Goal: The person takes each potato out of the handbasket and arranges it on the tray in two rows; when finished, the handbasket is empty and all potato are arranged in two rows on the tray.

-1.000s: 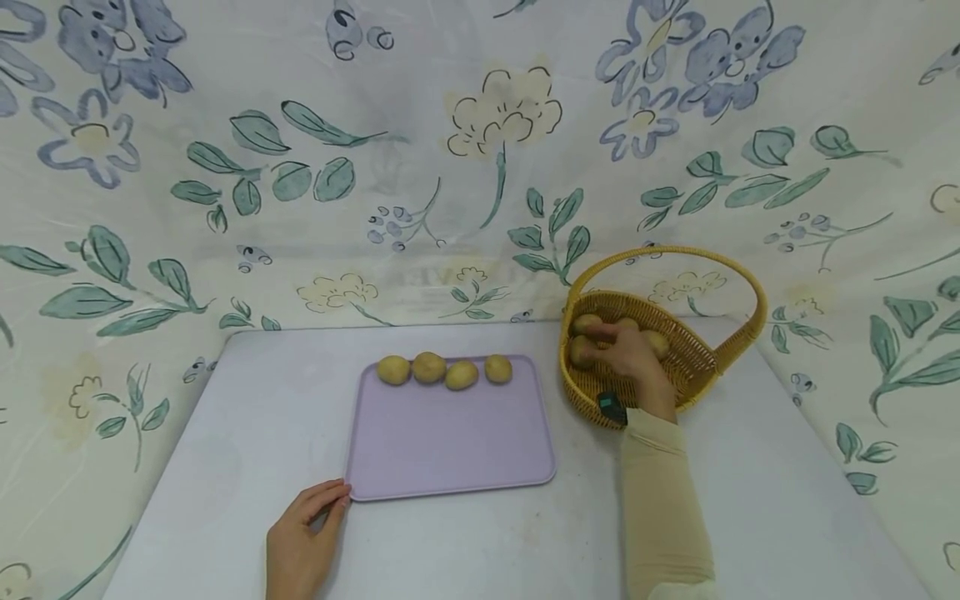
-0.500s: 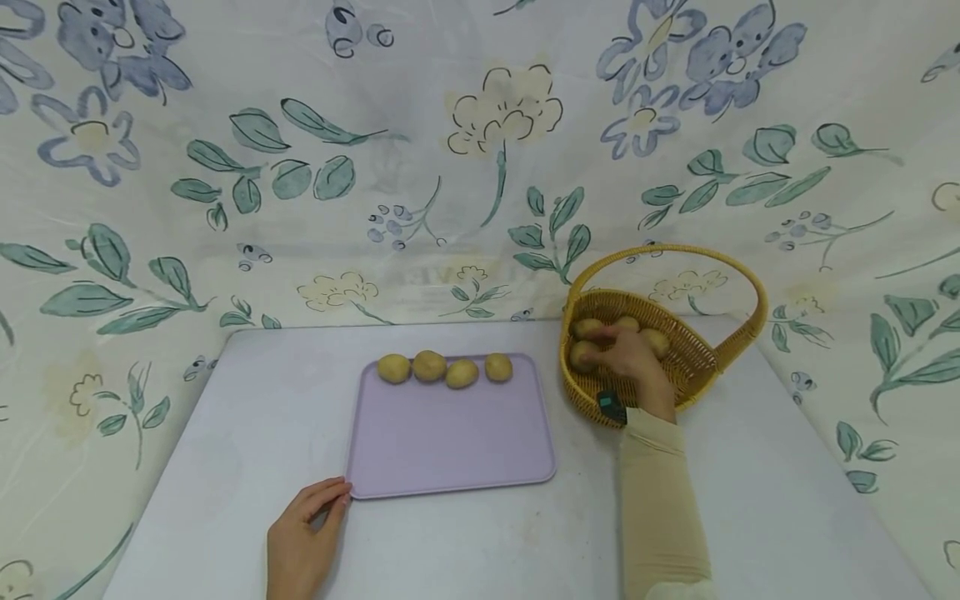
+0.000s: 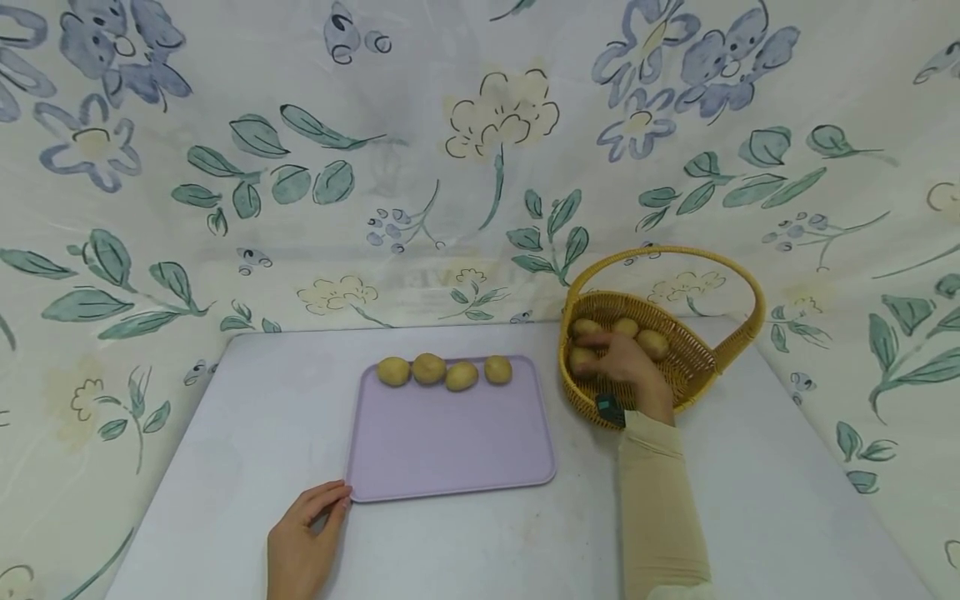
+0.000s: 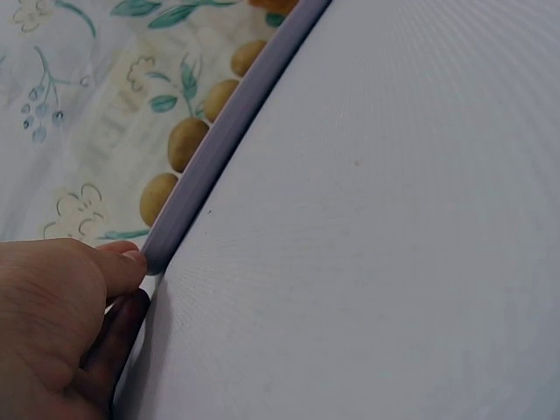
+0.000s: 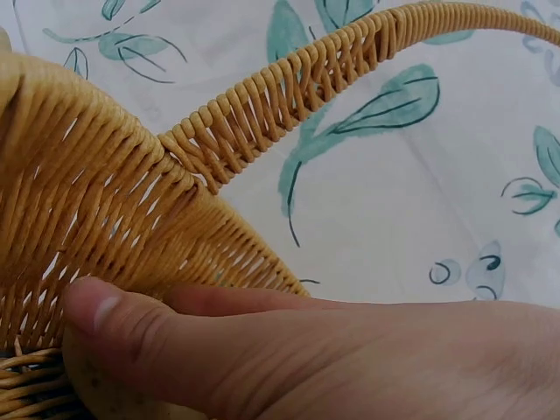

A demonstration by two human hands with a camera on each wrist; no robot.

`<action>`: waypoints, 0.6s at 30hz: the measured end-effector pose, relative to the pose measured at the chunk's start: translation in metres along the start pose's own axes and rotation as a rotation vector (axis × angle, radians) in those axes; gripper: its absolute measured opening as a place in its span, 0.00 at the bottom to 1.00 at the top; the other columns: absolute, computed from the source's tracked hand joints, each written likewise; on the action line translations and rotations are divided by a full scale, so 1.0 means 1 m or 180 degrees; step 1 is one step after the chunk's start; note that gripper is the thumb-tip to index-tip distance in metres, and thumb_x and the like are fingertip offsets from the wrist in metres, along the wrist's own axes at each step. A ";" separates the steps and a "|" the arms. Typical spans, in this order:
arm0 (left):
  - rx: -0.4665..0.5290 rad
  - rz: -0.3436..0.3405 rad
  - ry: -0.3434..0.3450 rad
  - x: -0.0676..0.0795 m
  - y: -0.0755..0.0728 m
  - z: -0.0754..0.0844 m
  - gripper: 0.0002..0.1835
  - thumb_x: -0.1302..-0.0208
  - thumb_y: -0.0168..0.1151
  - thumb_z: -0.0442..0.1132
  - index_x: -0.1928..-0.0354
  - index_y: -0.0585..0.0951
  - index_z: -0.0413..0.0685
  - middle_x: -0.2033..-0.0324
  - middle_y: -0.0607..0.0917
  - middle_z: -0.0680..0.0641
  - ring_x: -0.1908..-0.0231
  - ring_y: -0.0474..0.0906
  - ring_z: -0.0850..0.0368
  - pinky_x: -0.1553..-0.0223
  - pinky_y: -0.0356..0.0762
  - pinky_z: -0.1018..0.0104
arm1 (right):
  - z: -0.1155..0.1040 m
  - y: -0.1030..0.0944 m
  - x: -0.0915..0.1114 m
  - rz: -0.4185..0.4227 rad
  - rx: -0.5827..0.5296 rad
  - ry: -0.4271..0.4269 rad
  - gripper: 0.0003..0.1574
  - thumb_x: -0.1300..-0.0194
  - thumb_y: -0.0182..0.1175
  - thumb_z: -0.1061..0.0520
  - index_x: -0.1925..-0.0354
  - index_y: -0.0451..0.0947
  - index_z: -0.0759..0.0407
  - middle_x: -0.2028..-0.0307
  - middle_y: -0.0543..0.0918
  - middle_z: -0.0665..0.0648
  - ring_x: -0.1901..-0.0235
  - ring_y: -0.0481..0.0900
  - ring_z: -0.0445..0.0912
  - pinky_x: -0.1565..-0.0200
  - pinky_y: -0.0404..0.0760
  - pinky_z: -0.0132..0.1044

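In the head view, my right hand [image 3: 626,360] reaches into the wicker basket [image 3: 697,350] and grips a potato [image 3: 581,361] near its left wall. The right wrist view shows the thumb lying over this potato [image 5: 109,389], the far fingers mostly hidden. Other potatoes [image 3: 652,344] lie beside and beyond the hand in the basket. At the lower left, my left hand [image 3: 306,537] pinches the near left corner of the lilac tray [image 3: 453,442] with thumb and fingertips. Several potatoes [image 3: 429,368] sit in a row along the tray's far edge.
A white table [image 3: 465,550] carries the tray and basket. Behind it hangs a floral cloth [image 3: 420,167]. The basket's tall arched handle [image 3: 667,250] rises above the right hand. A small dark device [image 3: 609,408] sits at the right wrist.
My right hand has shifted slightly left and down inside the basket, with its fingers around the near left potato. The left hand and the tray have stayed in place.
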State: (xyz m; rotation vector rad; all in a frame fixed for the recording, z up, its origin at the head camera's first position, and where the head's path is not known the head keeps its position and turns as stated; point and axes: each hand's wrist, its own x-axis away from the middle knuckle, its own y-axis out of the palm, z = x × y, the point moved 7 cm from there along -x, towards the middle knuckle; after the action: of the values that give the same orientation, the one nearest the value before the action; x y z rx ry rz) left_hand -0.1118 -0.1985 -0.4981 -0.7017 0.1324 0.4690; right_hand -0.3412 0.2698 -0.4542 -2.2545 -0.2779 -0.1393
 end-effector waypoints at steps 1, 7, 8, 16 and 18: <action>0.0005 0.0008 0.0011 0.000 0.000 0.000 0.10 0.43 0.74 0.28 0.64 0.92 0.53 0.57 0.92 0.52 0.57 0.65 0.99 0.52 0.66 0.97 | 0.000 0.001 0.000 -0.0017 0.0022 -0.0017 0.38 0.38 0.74 0.47 0.33 0.76 0.55 0.34 0.77 0.66 0.33 0.72 0.63 0.29 0.69 0.57; 0.0007 0.0019 0.0005 0.000 0.000 0.000 0.11 0.43 0.75 0.28 0.64 0.92 0.53 0.57 0.91 0.52 0.57 0.64 1.00 0.51 0.65 0.97 | -0.003 0.001 0.000 -0.0014 0.0182 -0.0141 0.38 0.38 0.73 0.47 0.33 0.76 0.55 0.36 0.80 0.66 0.36 0.75 0.62 0.31 0.72 0.57; 0.0006 0.0016 -0.0003 0.000 0.000 0.000 0.11 0.43 0.75 0.28 0.64 0.92 0.53 0.56 0.91 0.52 0.57 0.64 1.00 0.51 0.65 0.97 | -0.003 0.001 0.000 -0.0012 0.0211 -0.0167 0.38 0.37 0.73 0.47 0.33 0.76 0.55 0.37 0.80 0.66 0.36 0.75 0.62 0.31 0.72 0.57; -0.0017 0.0007 -0.0013 0.000 0.001 -0.001 0.10 0.43 0.74 0.28 0.64 0.92 0.53 0.57 0.91 0.52 0.57 0.65 0.99 0.52 0.65 0.97 | -0.007 0.001 0.004 -0.0036 0.0278 -0.0251 0.35 0.35 0.71 0.47 0.33 0.77 0.56 0.39 0.82 0.66 0.39 0.77 0.61 0.33 0.74 0.58; -0.0029 0.0006 -0.0016 0.000 0.001 -0.001 0.10 0.43 0.74 0.28 0.64 0.92 0.53 0.57 0.91 0.52 0.56 0.65 0.99 0.52 0.65 0.97 | -0.007 0.001 0.004 -0.0046 0.0268 -0.0234 0.36 0.35 0.70 0.46 0.33 0.76 0.57 0.39 0.82 0.67 0.38 0.77 0.62 0.33 0.74 0.58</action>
State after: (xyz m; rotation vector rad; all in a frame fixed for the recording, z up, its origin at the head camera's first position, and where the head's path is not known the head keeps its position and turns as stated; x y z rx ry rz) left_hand -0.1124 -0.1983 -0.4995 -0.7094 0.1264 0.4735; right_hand -0.3366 0.2647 -0.4498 -2.1773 -0.3333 -0.0512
